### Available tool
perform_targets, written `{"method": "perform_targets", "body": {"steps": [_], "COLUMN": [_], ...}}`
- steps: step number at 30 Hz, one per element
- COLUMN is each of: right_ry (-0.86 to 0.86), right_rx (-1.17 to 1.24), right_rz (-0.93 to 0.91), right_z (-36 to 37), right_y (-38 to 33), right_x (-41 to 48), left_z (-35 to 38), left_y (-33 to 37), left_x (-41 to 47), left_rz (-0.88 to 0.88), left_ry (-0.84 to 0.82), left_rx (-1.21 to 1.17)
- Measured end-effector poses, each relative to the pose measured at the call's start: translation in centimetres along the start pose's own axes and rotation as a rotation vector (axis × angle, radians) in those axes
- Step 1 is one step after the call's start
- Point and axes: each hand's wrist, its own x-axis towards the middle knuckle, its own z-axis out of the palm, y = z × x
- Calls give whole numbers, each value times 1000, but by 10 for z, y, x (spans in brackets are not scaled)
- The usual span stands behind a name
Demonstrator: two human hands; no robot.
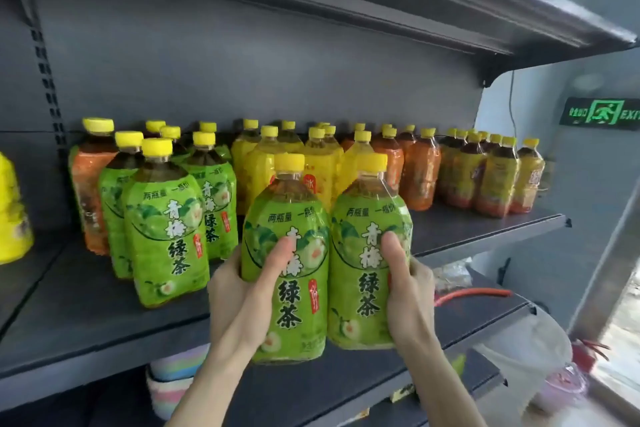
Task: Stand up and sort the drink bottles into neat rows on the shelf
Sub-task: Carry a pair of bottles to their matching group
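Two green-tea bottles up front, side by side and touching, both upright with yellow caps on. The left hand (242,291) wraps the left bottle (294,298) from its outer side, thumb laid across the label. The right hand (408,288) grips the right bottle (363,253) the same way, thumb up the label. Hands apart, one bottle each. The pair is at the front lip of the shelf (104,315), six o'clock in view; whether the bases touch the board, I cannot tell. At nine o'clock from the pair a green cluster (166,218) stands on the shelf, with one orange bottle (90,191) at that cluster's ten o'clock. At twelve o'clock, just behind the pair, yellow bottles (259,173). At one o'clock, an orange group (419,173). At two o'clock, a dark-tea group (491,177) near the shelf's right end, and farther out on that line an exit sign (602,112) glows green on the wall.
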Motion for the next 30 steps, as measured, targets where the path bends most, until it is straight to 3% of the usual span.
{"method": "perform_targets", "body": {"steps": [10, 19, 30], "right_ry": [-249, -470, -306], "right_rx": [143, 174, 87], "right_rz": [-43, -76, -163], "right_z": [67, 152, 179], "right_y": [23, 39, 46], "right_x": [53, 47, 41], "left_z": [-16, -64, -134], "left_y": [-13, -15, -19], "left_x": [19, 17, 28], "left_rz": [76, 75, 175], "left_ry": [336, 518, 530], "left_rx": [137, 128, 177]}}
